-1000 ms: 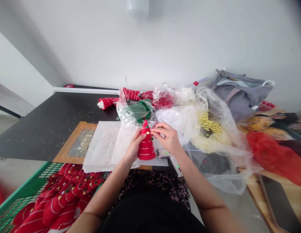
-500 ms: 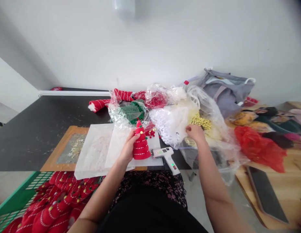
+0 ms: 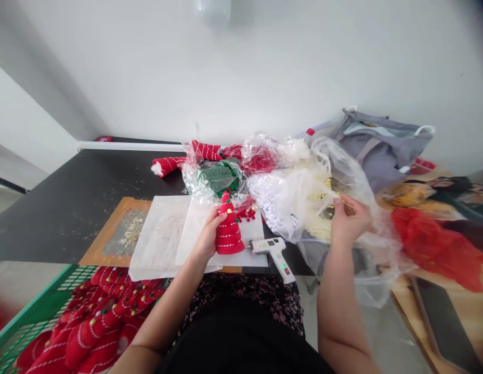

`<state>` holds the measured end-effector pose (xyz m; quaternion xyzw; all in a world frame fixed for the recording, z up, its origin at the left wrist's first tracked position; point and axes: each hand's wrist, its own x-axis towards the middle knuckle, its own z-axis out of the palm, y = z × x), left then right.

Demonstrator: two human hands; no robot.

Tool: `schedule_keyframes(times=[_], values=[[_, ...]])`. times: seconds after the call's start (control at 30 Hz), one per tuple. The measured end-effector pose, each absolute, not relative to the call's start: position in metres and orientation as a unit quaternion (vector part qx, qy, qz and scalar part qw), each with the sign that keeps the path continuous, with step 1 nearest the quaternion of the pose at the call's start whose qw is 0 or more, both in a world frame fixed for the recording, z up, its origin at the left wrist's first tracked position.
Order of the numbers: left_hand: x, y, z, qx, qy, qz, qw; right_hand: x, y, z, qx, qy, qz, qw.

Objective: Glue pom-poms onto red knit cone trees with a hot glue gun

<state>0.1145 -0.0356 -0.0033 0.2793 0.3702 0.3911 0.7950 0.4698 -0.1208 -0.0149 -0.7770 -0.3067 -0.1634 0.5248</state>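
My left hand [image 3: 208,234] is wrapped round a red cone-shaped Christmas hat [image 3: 229,231] with white stitched lines and small coloured pompoms, held upright over white paper. Just right of the hat's base lies a white glue gun [image 3: 275,253] with a green light on its handle. My right hand [image 3: 348,215] pinches the edge of a clear plastic bag [image 3: 323,200], pulling it up; yellow pompoms [image 3: 317,232] show inside. Beside that bag are white pompoms [image 3: 269,205] in plastic. Loose red pompoms [image 3: 247,213] lie on the paper behind the hat.
A green basket [image 3: 42,306] full of decorated red hats stands at lower left. A bag of green pompoms [image 3: 221,179] lies at the back. On the right are a grey bag [image 3: 381,143], red mesh fabric [image 3: 436,246] and a dark flat device [image 3: 446,322]. A wooden frame [image 3: 96,244] holds gold flakes.
My right hand has moved right from the pompoms and drawn the bag's plastic along. My left hand still holds the hat in nearly the same place. The view has shifted slightly.
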Motion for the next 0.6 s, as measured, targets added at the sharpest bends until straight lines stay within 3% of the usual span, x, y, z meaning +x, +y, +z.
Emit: schedule_keyframes(times=[0.1, 0.17, 0.23, 0.33, 0.6], values=[[0.114, -0.035, -0.004, 0.26, 0.359, 0.389, 0.808, 0.409, -0.124, 0.015, -0.732, -0.315, -0.169, 0.58], [0.113, -0.034, -0.003, 0.242, 0.351, 0.386, 0.818, 0.363, -0.124, 0.031, -0.686, -0.376, -0.066, 0.62], [0.111, -0.034, -0.002, 0.224, 0.343, 0.379, 0.83, 0.324, -0.124, 0.041, -0.624, -0.474, 0.093, 0.615], [0.109, -0.033, 0.001, 0.213, 0.331, 0.369, 0.842, 0.288, -0.122, 0.044, -0.534, -0.563, 0.229, 0.587], [0.107, -0.037, 0.008, 0.214, 0.313, 0.363, 0.851, 0.263, -0.109, 0.031, -0.524, -0.616, 0.255, 0.531]])
